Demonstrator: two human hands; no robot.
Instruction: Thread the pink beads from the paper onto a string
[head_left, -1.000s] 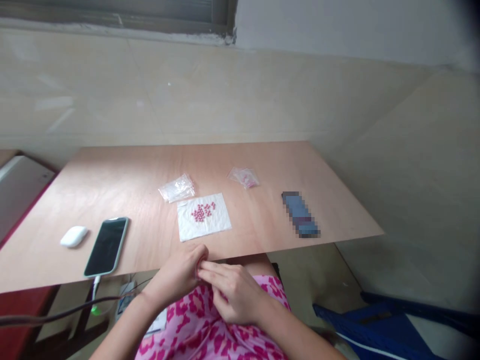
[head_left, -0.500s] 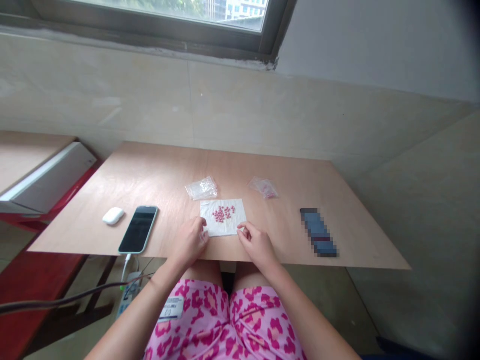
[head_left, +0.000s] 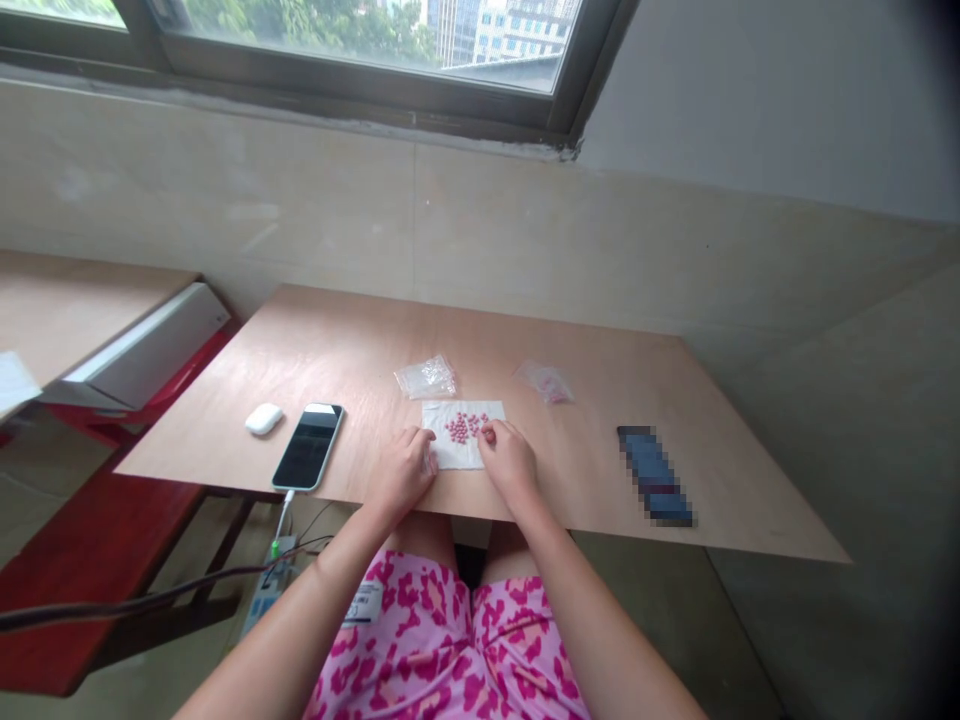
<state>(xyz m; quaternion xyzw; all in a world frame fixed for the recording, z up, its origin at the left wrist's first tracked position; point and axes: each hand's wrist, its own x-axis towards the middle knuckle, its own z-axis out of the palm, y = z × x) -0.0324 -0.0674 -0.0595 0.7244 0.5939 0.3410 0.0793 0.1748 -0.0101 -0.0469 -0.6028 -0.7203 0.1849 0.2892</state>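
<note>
Several small pink beads (head_left: 459, 429) lie in a loose cluster on a white sheet of tissue-like paper (head_left: 450, 458) on the table. At the sheet's lower left edge, my left hand (head_left: 405, 468) is closed on what looks like a small clear plastic bag (head_left: 430, 461), mostly covered by the fingers. My right hand (head_left: 511, 462) reaches over the sheet's right side, beside the beads, with thumb and fingers curled together; what is between the fingertips is too small to tell. Beyond the sheet lie a stack of clear plastic bags (head_left: 426, 378) and, to its right, bags with pink contents (head_left: 551, 384).
A white-edged phone (head_left: 309, 447) on a charging cable and a white earbud case (head_left: 264, 419) lie on the left of the wooden table (head_left: 360, 330). A dark, pixelated phone-shaped object (head_left: 657, 476) lies on the right. A wall and window stand behind.
My right hand has moved forward from the sheet's lower right corner to the beads. My left hand stays by the sheet's left edge. The whole view has shifted slightly.
</note>
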